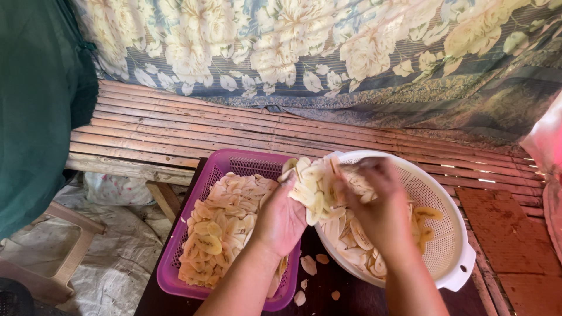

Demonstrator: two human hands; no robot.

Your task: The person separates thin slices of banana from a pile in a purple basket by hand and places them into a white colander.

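Observation:
My left hand [281, 219] cups a heap of pale banana slices [313, 184], held above the gap between two containers. My right hand [383, 210] hovers over the white round colander [453, 257], its fingers blurred and touching the same heap of slices from the right side. More slices lie in the colander under my right hand. A purple rectangular basket [175, 269] to the left is filled with yellowish banana slices [219, 228]. Both containers rest on a dark table [342, 295], where a few loose slices lie between them.
A slatted bamboo bench [175, 126] runs behind the table, backed by a floral cloth [328, 52]. A green cloth [35, 105] hangs at the left. A wooden stool [64, 246] stands on a pale sheet at lower left. Reddish boards [515, 246] lie at right.

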